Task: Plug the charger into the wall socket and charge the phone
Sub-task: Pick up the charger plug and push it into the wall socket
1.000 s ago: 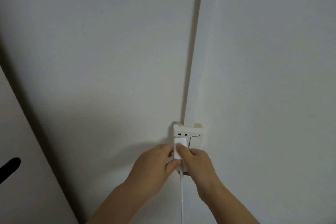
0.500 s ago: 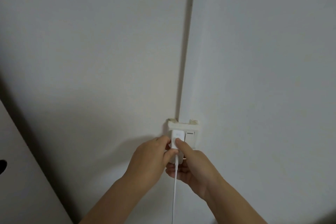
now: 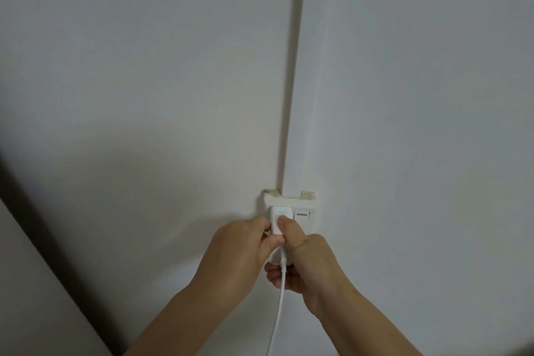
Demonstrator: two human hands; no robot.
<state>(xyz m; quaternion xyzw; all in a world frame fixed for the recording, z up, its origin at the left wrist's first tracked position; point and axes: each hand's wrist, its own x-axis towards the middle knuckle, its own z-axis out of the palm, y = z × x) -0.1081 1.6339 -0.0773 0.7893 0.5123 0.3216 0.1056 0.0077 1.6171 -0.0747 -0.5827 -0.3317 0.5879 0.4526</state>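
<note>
Dark edge [image 3: 43, 228]: a slanted dark band well to the left of both hands, bordering a pale panel at the lower left corner.
Wall [image 3: 144, 81]: plain white surface above and around the hands.
Left hand [image 3: 234, 254]: raised to the charger from the left; fingers curled, with fingertip and thumb pinching the charger's left side.
Charger [image 3: 278, 221]: white block held between the two hands, its upper end lying against the left half of the wall socket; whether the prongs are fully seated cannot be told.
Cable [image 3: 279, 298]: white cord leaving the charger's lower end, hanging down between the forearms to the bottom edge.
Vertical seam [image 3: 294, 81]: a shadowed line in the wall rising straight above the hands.
Wall socket [image 3: 313, 206]: white plate directly above the hands, with a rocker switch [image 3: 301, 214] just right of the charger.
Right hand [image 3: 312, 266]: clasped on the charger from the right, thumb pressed on its front face, remaining fingers curled beneath it.
</note>
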